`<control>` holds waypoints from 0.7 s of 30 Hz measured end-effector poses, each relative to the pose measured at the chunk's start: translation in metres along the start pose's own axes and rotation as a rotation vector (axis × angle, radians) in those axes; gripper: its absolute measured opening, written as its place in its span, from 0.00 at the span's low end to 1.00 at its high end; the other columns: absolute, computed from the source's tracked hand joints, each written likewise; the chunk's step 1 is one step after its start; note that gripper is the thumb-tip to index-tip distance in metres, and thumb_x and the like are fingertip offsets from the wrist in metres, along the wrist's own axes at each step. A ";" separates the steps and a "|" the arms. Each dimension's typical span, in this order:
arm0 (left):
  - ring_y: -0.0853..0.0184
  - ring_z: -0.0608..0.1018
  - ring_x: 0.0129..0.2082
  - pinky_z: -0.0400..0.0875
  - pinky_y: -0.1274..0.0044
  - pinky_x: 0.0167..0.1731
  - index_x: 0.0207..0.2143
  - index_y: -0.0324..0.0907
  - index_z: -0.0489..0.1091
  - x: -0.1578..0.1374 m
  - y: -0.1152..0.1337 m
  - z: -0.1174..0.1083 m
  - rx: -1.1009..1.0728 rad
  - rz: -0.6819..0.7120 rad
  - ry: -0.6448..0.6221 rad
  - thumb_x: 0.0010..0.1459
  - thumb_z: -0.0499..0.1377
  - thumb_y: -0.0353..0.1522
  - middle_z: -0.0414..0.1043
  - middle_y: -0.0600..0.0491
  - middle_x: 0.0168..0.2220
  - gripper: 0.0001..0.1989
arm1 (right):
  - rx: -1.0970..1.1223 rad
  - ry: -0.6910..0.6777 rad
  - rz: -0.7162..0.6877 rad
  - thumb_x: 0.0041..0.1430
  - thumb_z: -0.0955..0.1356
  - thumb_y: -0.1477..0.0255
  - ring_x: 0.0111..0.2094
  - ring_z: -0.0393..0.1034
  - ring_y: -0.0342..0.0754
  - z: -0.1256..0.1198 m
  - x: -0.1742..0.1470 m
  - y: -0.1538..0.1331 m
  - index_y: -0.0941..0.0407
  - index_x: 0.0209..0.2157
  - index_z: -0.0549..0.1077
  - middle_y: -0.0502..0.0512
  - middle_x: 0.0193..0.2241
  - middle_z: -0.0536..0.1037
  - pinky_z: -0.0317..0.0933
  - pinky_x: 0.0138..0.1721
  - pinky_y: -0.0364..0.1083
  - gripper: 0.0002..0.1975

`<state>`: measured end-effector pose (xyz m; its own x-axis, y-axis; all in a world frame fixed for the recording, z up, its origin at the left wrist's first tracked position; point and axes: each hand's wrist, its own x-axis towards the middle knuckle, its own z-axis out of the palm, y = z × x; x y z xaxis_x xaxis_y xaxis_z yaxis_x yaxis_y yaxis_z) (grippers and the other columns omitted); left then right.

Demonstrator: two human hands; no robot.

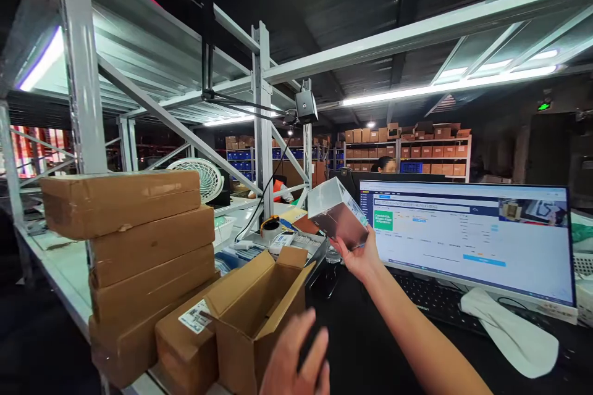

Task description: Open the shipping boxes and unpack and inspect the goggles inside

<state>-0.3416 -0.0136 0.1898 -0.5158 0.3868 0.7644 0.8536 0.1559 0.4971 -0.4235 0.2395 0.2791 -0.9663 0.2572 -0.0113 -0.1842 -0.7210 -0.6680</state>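
Note:
My right hand [364, 253] grips a shiny silver box [340, 213] by its lower edge and holds it up, tilted, left of the monitor. Its glossy sides mirror the surroundings. Low in the view, my left hand [299, 358] is slightly blurred, fingers spread, with nothing in it. Just beyond that hand stands a cardboard box [236, 352] with its flaps up; part of its inside shows. Beside it lies a taped cardboard box [185, 345] with a white label [195, 316].
Several taped cartons [152, 259] are stacked at left. A monitor [463, 241], keyboard [430, 302] and white sole-shaped item [514, 333] occupy the right. A tape roll [271, 227] lies behind the open box. A metal rack post [262, 123] rises mid-view. Another person [280, 190] is partly visible behind.

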 end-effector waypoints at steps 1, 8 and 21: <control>0.56 0.58 0.69 0.54 0.55 0.68 0.63 0.63 0.61 0.019 0.003 -0.004 0.065 0.086 0.050 0.66 0.58 0.30 0.57 0.54 0.68 0.27 | -0.023 -0.011 0.010 0.59 0.56 0.40 0.46 0.76 0.59 -0.003 -0.003 -0.001 0.53 0.40 0.69 0.64 0.43 0.74 0.77 0.31 0.52 0.31; 0.53 0.41 0.74 0.33 0.52 0.69 0.72 0.48 0.47 0.187 0.025 -0.051 0.945 0.838 -0.200 0.59 0.54 0.16 0.43 0.47 0.74 0.42 | -0.130 -0.043 0.045 0.64 0.58 0.44 0.44 0.77 0.53 -0.009 -0.029 -0.013 0.54 0.49 0.67 0.63 0.47 0.75 0.76 0.37 0.50 0.29; 0.48 0.69 0.60 0.59 0.59 0.64 0.57 0.39 0.63 0.240 -0.016 -0.038 -0.173 -0.231 0.055 0.31 0.77 0.36 0.68 0.42 0.57 0.48 | -0.429 -0.263 -0.226 0.60 0.72 0.59 0.32 0.77 0.46 -0.011 -0.017 -0.073 0.56 0.41 0.74 0.53 0.29 0.78 0.70 0.40 0.43 0.16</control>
<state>-0.4815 0.0423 0.3808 -0.7021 0.3084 0.6418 0.6906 0.0751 0.7194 -0.3913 0.2947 0.3194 -0.9338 0.1664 0.3168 -0.3553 -0.3257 -0.8762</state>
